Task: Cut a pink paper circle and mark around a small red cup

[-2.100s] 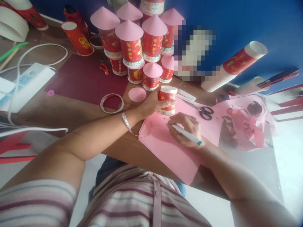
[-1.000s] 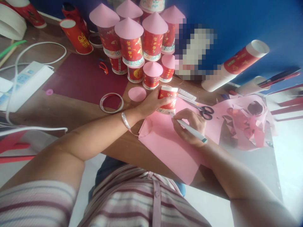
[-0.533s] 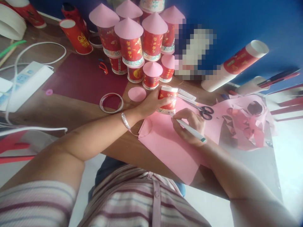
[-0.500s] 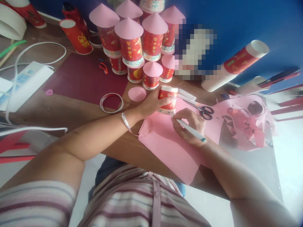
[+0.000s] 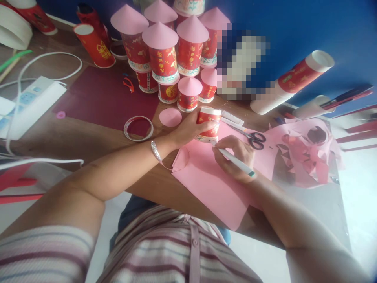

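My left hand is wrapped round a small red paper cylinder with white bands at top and bottom and gold patterns. In my right hand is a white marker with a green end. Its tip meets the lower white band of the cylinder, where some drawn marks show. Both hands are over pink paper sheets. Black-handled scissors lie just beyond my right hand. A pink paper disc rests on the table by my left hand.
Several red cylinders with pink cone tops stand stacked at the back. Pink paper scraps are heaped at the right. A tape roll, a dark red sheet and a power strip lie at the left.
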Demonstrator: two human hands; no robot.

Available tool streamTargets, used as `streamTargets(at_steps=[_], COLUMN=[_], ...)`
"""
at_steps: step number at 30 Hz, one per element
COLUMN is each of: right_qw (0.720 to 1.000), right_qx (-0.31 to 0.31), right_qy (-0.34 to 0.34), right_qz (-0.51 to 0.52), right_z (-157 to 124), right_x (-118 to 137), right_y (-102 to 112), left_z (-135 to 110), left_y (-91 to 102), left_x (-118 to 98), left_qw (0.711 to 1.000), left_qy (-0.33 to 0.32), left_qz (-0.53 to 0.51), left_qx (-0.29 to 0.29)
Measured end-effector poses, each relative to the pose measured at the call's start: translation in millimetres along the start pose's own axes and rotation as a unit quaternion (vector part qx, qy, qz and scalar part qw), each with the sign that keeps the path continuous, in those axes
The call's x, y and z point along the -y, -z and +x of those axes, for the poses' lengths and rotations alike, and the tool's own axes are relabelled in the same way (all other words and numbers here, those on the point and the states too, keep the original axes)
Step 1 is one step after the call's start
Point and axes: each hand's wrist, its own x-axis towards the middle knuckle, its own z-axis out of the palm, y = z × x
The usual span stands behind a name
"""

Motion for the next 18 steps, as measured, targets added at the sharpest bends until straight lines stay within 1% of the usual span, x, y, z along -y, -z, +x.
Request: streamTargets(at_steps=[5, 13, 18], right_qw=[1.000, 1.000, 1.000], right_qx=[0.000, 0.001, 0.000], right_qy=[-0.002, 0.011, 0.002], right_qz=[-0.006, -0.005, -0.003], right_z=[-0.9, 0.7, 0.3], right_x=[-0.6, -1.0, -1.1], right_y=[-0.6, -0.3, -1.1], left_z=[-0.3, -1.1, -0.4], left_y=[0.2, -1.1, -0.7], left_x=[-0.1, -1.4, -0.9], left_qw=[1.000, 1.000, 1.000], left_qy=[0.011, 0.009, 0.014], left_qz=[-0.009, 0.014, 0.017], left_qx=[-0.004, 0.001, -0.001])
